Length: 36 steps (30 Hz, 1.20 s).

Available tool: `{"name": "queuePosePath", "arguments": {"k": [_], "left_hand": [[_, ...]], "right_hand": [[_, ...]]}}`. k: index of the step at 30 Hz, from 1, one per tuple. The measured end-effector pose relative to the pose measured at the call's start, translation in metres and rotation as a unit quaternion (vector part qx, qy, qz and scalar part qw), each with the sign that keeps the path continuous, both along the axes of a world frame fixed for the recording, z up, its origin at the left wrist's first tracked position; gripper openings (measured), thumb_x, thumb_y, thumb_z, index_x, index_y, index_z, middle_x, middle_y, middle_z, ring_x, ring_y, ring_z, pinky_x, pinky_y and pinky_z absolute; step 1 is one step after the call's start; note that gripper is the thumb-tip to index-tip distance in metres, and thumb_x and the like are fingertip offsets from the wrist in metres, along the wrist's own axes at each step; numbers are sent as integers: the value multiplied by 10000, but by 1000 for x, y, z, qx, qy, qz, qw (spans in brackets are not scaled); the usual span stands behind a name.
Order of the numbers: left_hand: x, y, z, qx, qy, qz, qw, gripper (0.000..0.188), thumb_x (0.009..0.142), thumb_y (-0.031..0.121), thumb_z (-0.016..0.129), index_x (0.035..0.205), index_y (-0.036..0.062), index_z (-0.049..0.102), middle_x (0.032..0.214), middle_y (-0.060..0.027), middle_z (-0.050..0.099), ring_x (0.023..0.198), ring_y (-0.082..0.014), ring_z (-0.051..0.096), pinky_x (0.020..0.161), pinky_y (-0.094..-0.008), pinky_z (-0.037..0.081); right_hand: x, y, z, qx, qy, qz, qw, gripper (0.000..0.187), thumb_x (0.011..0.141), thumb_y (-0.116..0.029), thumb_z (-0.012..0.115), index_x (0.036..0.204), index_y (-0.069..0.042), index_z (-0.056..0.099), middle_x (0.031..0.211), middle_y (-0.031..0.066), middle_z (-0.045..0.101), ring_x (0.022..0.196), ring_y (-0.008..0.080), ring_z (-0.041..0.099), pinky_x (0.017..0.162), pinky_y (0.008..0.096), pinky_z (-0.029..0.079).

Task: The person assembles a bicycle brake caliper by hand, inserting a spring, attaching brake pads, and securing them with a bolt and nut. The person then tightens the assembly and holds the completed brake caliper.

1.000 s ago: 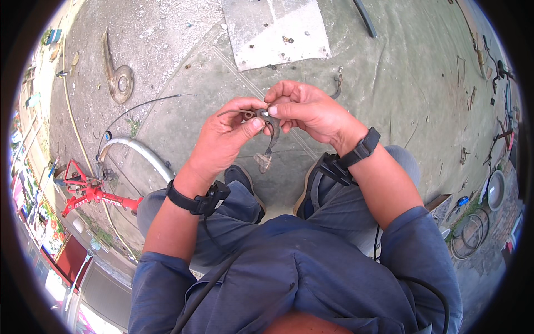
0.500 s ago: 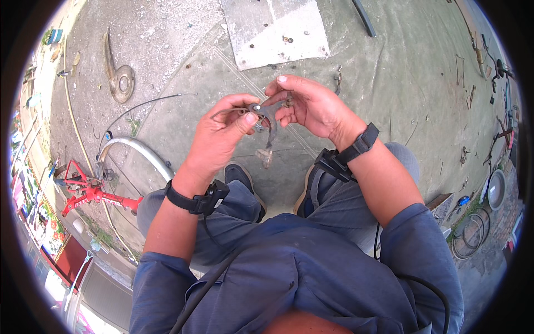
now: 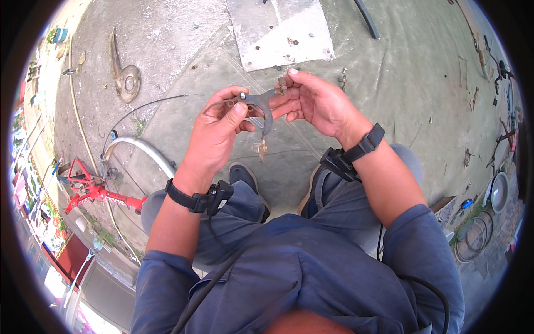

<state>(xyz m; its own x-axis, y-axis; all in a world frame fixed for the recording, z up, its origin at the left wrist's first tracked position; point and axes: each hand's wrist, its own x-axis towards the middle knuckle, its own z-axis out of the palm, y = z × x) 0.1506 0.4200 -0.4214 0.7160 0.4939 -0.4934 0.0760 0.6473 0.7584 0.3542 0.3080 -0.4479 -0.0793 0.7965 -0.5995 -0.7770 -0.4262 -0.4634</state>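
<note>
Brake caliper likely stiff, light; we are pinching bolt end, probable best hold, left hand; right hand loosely spread.

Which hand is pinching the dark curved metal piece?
The left hand, thumb closed over the dark curved metal piece. The right hand is open by the piece's upper right end, its thumb extended.

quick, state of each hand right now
Left hand: closed, holding the dark metal part.
Right hand: open, beside its upper end; contact unclear.
</note>
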Motion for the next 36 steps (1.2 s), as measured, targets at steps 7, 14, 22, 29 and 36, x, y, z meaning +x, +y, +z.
{"name": "queuePosePath", "arguments": {"k": [7,14,22,29,36], "left_hand": [[-4,3,2,-64,-51,36,996,295,973,223,633,1232,94,575,1029,-83,667,963,-201,645,752,-310,512],[-5,1,3,-66,-59,40,995,299,970,220,637,1233,96,571,1033,-74,667,967,-199,645,759,-310,518],[-6,0,3,-13,-40,36,998,320,978,207,623,1272,114,541,1084,-49,657,1011,-185,628,815,-323,496],[-5,-4,0,38,-28,35,998,297,970,189,633,1246,100,567,1101,-61,658,1031,-204,636,801,-331,509],[-1,-9,4,130,7,53,990,325,942,143,670,1243,56,581,1086,-69,653,1016,-185,636,770,-304,523]], "right_hand": [[-2,0,2,12,-5,0,1000,369,1010,-400,477,1085,-61,602,1053,175,710,935,282,711,751,317,502],[-3,-1,8,30,-16,-3,999,339,1008,-369,502,1063,-52,610,1034,159,714,922,268,717,733,306,512],[-7,-2,14,44,-34,36,998,325,945,-295,636,1115,-18,622,1017,140,705,887,218,713,713,273,505],[-17,-6,12,55,-27,56,997,213,949,-149,643,1140,-55,645,1010,102,720,894,185,716,728,268,532],[-20,-7,8,77,-48,44,995,171,939,-144,671,1099,-83,660,992,91,725,826,118,699,678,219,524]]}}
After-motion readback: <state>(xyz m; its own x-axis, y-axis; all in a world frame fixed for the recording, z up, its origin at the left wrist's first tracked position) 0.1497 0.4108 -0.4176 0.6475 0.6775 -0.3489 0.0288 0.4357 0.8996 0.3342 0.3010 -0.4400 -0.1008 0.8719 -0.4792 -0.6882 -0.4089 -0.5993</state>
